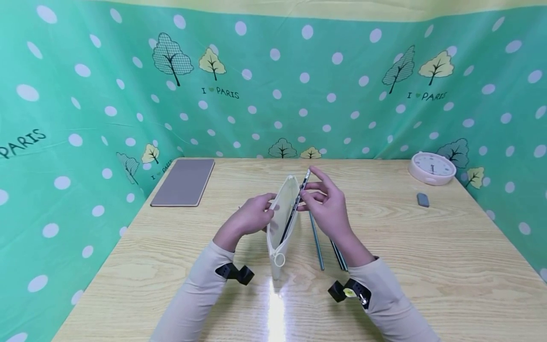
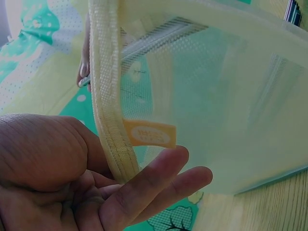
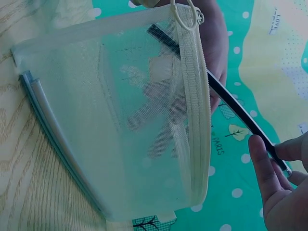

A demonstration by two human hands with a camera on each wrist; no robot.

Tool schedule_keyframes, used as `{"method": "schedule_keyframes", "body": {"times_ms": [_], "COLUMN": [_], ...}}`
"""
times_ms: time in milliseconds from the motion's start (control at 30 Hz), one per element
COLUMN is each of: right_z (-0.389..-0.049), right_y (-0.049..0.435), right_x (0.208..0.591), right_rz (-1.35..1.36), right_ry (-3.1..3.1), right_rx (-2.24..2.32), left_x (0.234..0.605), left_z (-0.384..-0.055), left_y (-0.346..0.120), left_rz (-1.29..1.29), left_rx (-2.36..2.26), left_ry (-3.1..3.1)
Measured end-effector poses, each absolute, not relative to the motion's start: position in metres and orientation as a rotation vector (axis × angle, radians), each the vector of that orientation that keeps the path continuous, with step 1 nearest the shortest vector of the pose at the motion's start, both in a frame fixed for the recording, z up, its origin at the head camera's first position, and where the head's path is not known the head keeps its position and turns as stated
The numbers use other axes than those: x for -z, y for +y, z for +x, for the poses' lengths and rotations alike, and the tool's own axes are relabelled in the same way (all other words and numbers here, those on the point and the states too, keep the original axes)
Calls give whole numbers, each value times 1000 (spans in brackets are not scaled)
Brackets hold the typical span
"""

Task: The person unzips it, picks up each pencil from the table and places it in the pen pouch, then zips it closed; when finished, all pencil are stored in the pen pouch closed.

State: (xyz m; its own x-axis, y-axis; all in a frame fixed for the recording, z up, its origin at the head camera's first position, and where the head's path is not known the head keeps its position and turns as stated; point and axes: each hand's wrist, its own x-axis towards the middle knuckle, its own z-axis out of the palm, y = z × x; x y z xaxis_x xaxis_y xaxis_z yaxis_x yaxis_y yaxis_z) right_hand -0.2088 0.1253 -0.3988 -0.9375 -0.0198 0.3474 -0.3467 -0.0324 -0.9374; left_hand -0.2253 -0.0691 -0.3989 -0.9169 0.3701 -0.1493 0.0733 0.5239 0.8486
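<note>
A cream see-through mesh zip pouch point(image 1: 283, 204) stands upright on the table with its zipped mouth open. My left hand point(image 1: 254, 213) holds the zipper edge on the left side, near a small orange tag point(image 2: 153, 134). My right hand point(image 1: 328, 206) pinches a dark pencil point(image 3: 236, 103) near its upper end. The pencil slants through the mouth, and its lower end shows through the mesh inside. Along the pouch's bottom runs a blue-grey long shape point(image 3: 53, 115), blurred by the mesh. A ring pull point(image 1: 279, 259) hangs at the near end of the zip.
Right of the pouch lie a teal pencil point(image 1: 317, 242) and several darker pencils point(image 1: 338, 255), partly under the right forearm. A grey notebook point(image 1: 183, 183) lies back left. At the back right are a round pink clock point(image 1: 432, 167) and a small grey-blue eraser point(image 1: 422, 200).
</note>
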Motion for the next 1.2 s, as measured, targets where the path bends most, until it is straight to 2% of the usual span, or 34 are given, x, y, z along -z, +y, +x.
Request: {"method": "schedule_keyframes", "body": {"times_ms": [1200], "right_z": [-211], "right_y": [123], "right_x": [407], "right_rz": [437], "right_ry": [-2236], "right_rx": [-1957], "left_x": [401], "left_z": [-227], "left_y": [-69], "left_rz": [381], "left_rx": [-1343], "left_ry": [2456]}}
